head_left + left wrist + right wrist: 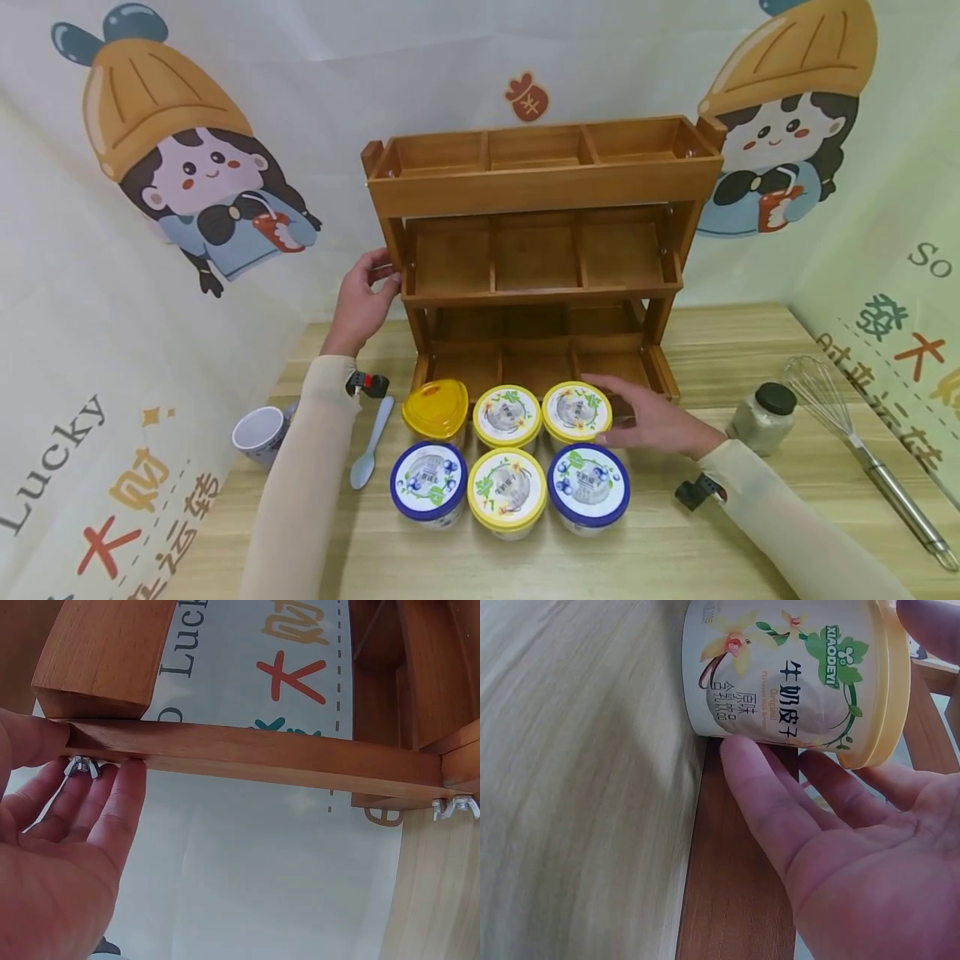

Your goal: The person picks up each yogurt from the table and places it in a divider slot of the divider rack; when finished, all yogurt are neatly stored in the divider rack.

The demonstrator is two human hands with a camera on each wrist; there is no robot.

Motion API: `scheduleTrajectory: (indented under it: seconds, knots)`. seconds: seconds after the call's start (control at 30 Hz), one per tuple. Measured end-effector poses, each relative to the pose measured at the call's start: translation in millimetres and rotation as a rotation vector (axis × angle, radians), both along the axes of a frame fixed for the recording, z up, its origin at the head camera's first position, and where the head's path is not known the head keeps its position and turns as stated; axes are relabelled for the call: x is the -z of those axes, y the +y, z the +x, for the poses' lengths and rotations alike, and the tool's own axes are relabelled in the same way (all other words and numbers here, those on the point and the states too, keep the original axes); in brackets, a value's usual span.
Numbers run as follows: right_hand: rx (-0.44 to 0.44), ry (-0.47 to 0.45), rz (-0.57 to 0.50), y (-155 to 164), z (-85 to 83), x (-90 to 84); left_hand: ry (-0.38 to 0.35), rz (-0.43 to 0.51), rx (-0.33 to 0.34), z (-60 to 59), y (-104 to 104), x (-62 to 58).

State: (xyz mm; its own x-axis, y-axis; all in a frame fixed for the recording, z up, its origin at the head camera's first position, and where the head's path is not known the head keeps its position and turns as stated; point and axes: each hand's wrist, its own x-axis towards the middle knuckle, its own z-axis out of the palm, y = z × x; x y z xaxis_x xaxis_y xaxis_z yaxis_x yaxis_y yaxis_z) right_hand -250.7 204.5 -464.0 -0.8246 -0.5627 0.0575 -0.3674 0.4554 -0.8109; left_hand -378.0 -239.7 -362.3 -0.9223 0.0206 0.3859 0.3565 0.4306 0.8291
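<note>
Now the wooden rack [540, 250] stands at the back of the bench [750, 350], three tiers of open compartments, and everything lines up around it. Left hand [365, 296] is up against the rack's left upright at the level of the middle tier, thumb on the wood and fingers [112, 802] fairly straight, touching the underside of a side rail by a small wing nut [81, 766]; it is pressing, not clenching. Right hand [651, 417] lies low just in front of the rack's bottom tier, at its right end, fingers relaxed and loosely wrapped beside the yellow-lidded cup [576, 411], thumb tip near the lid in the wrist view; whether it really grips I cannot tell, it looks open against the cup's side. That cup sits on the bench touching the rack's front edge, rightmost of the back row. Next to it, also in front of the rack, a second yellow-lidded cup [507, 415] and a yellow triangular lid tub [435, 407]. Farther out from the rack, a front row: blue-lidded cup [428, 482], another yellow one [507, 489], and a second blue-lidded cup [588, 485]. Left of the rack lie a pale blue spoon [370, 444] and a mug [259, 434]; right of it, a small jar [763, 417] and a whisk [862, 442].
</note>
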Motion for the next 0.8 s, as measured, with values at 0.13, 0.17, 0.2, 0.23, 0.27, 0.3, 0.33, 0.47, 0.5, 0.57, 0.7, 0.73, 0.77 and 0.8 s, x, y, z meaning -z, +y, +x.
scheduleTrajectory:
  seconds: [0.13,0.17,0.2,0.23,0.27,0.3,0.33,0.47,0.5,0.57,0.7,0.73,0.77,0.8]
  knots:
    - [-0.014,-0.008,-0.011,-0.2,-1.2,1.0,0.003,0.005,-0.009,-1.0,-0.9,-0.6]
    - [-0.017,-0.010,-0.015,-0.4,-1.4,1.4,0.006,0.009,-0.013,-1.2,-0.9,-0.2]
    - [-0.020,-0.013,-0.021,-0.4,-1.7,1.9,0.007,0.012,-0.016,-1.7,-1.0,0.4]
    - [-0.023,-0.014,-0.027,-0.5,-2.0,2.7,0.010,0.016,-0.017,-2.0,-0.9,1.0]
    - [-0.022,-0.016,-0.033,-0.7,-2.1,3.5,0.010,0.015,-0.019,-2.3,-0.6,1.6]
    - [-0.018,-0.021,-0.038,-0.6,-2.6,4.8,0.011,0.016,-0.020,-2.4,-0.3,2.1]
    - [-0.014,-0.026,-0.046,-0.6,-2.7,6.3,0.011,0.018,-0.020,-2.3,0.1,2.3]
    - [0.010,-0.044,-0.063,-0.6,-2.6,11.5,0.002,0.014,-0.021,-1.7,1.9,2.9]
    - [0.016,-0.048,-0.067,-0.3,-2.5,12.5,0.000,0.015,-0.021,-1.4,2.3,2.7]
    - [0.029,-0.048,-0.070,0.3,-1.6,12.6,-0.003,0.017,-0.018,-0.9,3.3,2.1]
    - [0.062,-0.037,-0.074,2.6,0.6,8.1,-0.002,0.009,-0.020,0.8,4.1,-0.1]
    - [0.073,-0.028,-0.068,3.3,1.0,6.2,0.002,0.006,-0.021,1.2,3.9,-0.8]
    - [0.083,-0.017,-0.061,3.9,1.2,4.5,0.002,0.001,-0.022,1.4,3.6,-1.3]
    - [0.090,-0.006,-0.054,4.6,1.5,2.7,0.005,-0.003,-0.022,1.4,3.1,-1.7]
